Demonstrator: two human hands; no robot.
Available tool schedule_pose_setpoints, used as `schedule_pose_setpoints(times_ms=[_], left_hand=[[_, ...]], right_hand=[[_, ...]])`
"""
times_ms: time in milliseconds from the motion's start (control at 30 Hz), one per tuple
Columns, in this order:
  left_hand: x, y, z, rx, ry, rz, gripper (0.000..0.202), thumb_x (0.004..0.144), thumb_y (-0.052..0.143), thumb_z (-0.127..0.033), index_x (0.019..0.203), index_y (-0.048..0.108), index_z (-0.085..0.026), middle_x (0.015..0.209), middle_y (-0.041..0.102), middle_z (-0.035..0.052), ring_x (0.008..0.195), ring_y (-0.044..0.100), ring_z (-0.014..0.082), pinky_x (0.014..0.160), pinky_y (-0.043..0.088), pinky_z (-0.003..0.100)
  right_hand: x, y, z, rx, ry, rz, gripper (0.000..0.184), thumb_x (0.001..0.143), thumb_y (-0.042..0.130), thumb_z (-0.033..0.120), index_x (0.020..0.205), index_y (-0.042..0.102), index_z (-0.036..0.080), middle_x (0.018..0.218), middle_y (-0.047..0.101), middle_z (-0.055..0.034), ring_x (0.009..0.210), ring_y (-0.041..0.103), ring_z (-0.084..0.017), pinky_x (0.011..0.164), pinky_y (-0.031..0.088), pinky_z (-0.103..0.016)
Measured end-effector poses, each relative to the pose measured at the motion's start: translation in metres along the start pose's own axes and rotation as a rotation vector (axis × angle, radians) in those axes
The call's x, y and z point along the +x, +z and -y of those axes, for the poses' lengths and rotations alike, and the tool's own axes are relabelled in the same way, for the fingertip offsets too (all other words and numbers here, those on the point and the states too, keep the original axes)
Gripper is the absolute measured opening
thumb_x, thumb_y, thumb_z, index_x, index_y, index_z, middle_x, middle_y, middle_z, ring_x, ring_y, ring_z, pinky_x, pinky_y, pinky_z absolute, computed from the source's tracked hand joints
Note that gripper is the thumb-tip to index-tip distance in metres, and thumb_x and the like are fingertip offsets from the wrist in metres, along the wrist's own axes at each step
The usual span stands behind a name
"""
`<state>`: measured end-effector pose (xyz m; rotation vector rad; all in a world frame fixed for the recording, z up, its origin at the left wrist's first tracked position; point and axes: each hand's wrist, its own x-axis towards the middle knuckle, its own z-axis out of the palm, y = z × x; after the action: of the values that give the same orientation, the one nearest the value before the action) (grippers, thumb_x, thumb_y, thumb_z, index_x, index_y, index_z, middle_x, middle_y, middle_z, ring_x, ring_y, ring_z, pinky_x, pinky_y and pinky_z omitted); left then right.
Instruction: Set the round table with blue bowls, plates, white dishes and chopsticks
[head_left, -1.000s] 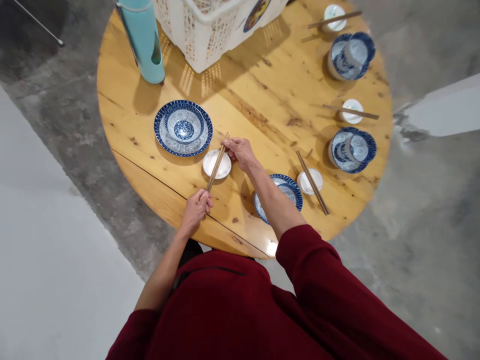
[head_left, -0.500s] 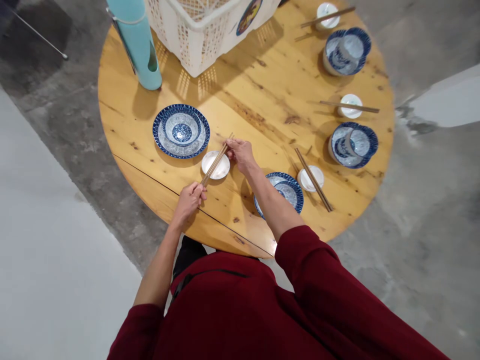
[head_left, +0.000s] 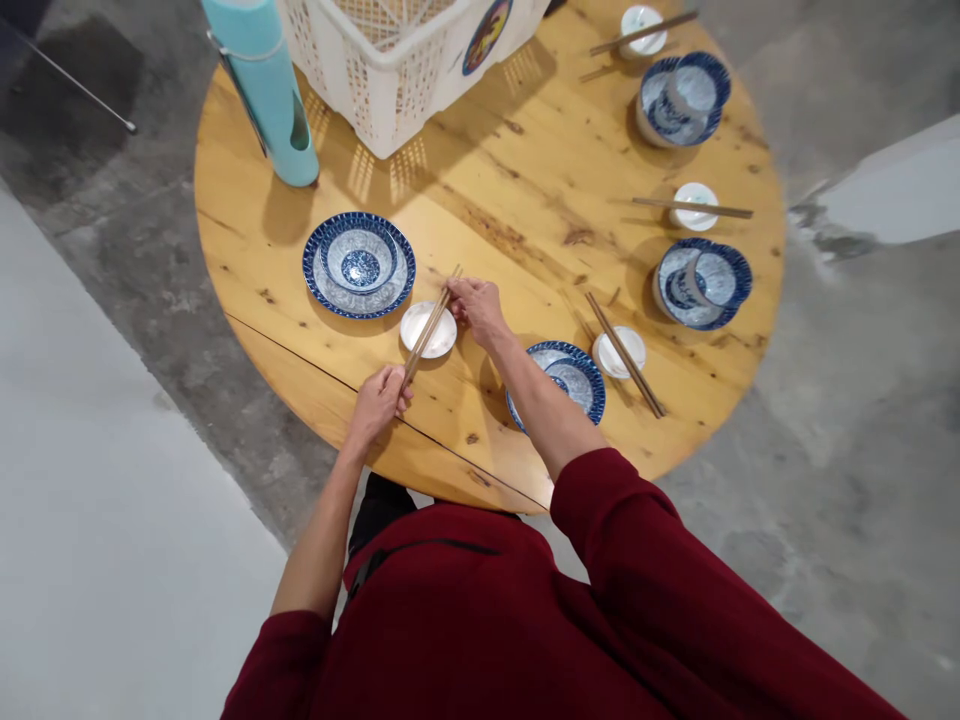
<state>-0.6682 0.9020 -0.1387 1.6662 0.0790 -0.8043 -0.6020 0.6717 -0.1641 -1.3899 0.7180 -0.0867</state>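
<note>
A pair of brown chopsticks lies slanted across a small white saucer near the front of the round wooden table. My left hand pinches their near end at the table's edge. My right hand grips their far end with curled fingers. Just left of the saucer stands a blue patterned plate with a bowl in it. Under my right forearm sits another blue plate with a bowl.
A white plastic crate and a teal bottle stand at the back. Three more place settings of blue bowls, white saucers and chopsticks line the right rim. Grey concrete floor surrounds the table.
The chopsticks and both hands have stayed over the white saucer, with the left hand shifting slightly along the near end. The view has drifted a little.
</note>
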Motion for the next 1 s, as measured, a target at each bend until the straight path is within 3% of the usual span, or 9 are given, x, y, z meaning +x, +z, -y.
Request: schedule_pose_setpoints(times_ms=[200,333,433,567,667,733,833,933,1000], left_hand=[[-0.001,-0.008,0.006,0.101,0.073,-0.104,0.042,0.096,0.049,-0.058,0.081,0.058,-0.02,0.066,0.064,0.001,0.052,0.058,0.0126,0.049,0.046,0.022],[-0.018,-0.022,0.018,0.146,0.066,-0.247,0.034,0.096,0.048,-0.05,0.087,0.061,-0.02,0.068,0.065,0.0005,0.056,0.059,0.0135,0.054,0.047,0.023],[-0.045,-0.032,0.032,0.142,0.049,-0.34,0.033,0.096,0.047,-0.049,0.089,0.062,-0.02,0.074,0.067,0.0014,0.058,0.06,0.0132,0.056,0.048,0.023],[-0.082,-0.038,0.05,0.202,0.05,-0.437,0.035,0.094,0.047,-0.05,0.088,0.064,-0.02,0.074,0.068,0.0013,0.06,0.061,0.0138,0.06,0.051,0.024],[-0.1,-0.031,0.059,0.225,0.047,-0.459,0.035,0.091,0.048,-0.05,0.089,0.065,-0.02,0.074,0.069,0.0015,0.064,0.063,0.0152,0.063,0.052,0.026],[-0.106,-0.02,0.061,0.226,0.036,-0.458,0.034,0.09,0.049,-0.05,0.088,0.065,-0.021,0.074,0.069,0.0017,0.064,0.063,0.016,0.063,0.053,0.026],[-0.11,0.003,0.059,0.21,0.034,-0.423,0.033,0.088,0.05,-0.052,0.086,0.064,-0.022,0.071,0.068,0.001,0.06,0.062,0.016,0.061,0.053,0.027],[-0.112,0.027,0.054,0.214,0.053,-0.368,0.031,0.088,0.051,-0.051,0.083,0.064,-0.024,0.069,0.067,0.0004,0.058,0.061,0.0161,0.059,0.052,0.027],[-0.115,0.041,0.052,0.215,0.059,-0.341,0.029,0.088,0.052,-0.051,0.081,0.063,-0.025,0.068,0.067,0.0005,0.058,0.06,0.0163,0.057,0.051,0.028]], right_hand=[[-0.012,0.001,0.005,-0.035,-0.051,-0.13,0.043,0.083,0.075,0.056,0.072,0.057,0.019,0.065,0.057,0.0019,0.05,0.048,-0.008,0.048,0.039,-0.023],[-0.06,-0.005,0.014,-0.095,-0.186,-0.229,0.031,0.087,0.067,0.05,0.09,0.063,0.019,0.076,0.062,0.0011,0.056,0.049,-0.009,0.055,0.042,-0.023],[-0.121,-0.013,0.011,-0.157,-0.247,-0.121,0.031,0.087,0.062,0.045,0.105,0.066,0.021,0.084,0.066,-0.0002,0.057,0.052,-0.011,0.057,0.042,-0.025],[-0.199,-0.031,-0.02,-0.22,-0.139,0.072,0.028,0.083,0.058,0.043,0.099,0.07,0.022,0.08,0.07,-0.0017,0.056,0.053,-0.014,0.056,0.043,-0.028],[-0.233,-0.047,-0.048,-0.222,-0.017,0.129,0.027,0.079,0.058,0.044,0.09,0.071,0.023,0.071,0.068,-0.001,0.051,0.053,-0.016,0.052,0.042,-0.029],[-0.244,-0.058,-0.055,-0.218,0.032,0.157,0.027,0.079,0.058,0.045,0.087,0.072,0.023,0.069,0.068,-0.0012,0.051,0.055,-0.017,0.05,0.042,-0.029],[-0.254,-0.074,-0.025,-0.219,-0.027,0.26,0.025,0.081,0.061,0.044,0.086,0.075,0.024,0.073,0.071,-0.0024,0.06,0.062,-0.019,0.054,0.046,-0.029],[-0.268,-0.088,0.047,-0.151,-0.199,0.506,0.02,0.087,0.063,0.041,0.089,0.08,0.031,0.086,0.075,-0.0019,0.079,0.069,-0.019,0.072,0.055,-0.032],[-0.282,-0.094,0.1,-0.063,-0.299,0.785,0.02,0.089,0.062,0.041,0.094,0.082,0.041,0.095,0.078,0.0017,0.088,0.072,-0.018,0.083,0.057,-0.033]])
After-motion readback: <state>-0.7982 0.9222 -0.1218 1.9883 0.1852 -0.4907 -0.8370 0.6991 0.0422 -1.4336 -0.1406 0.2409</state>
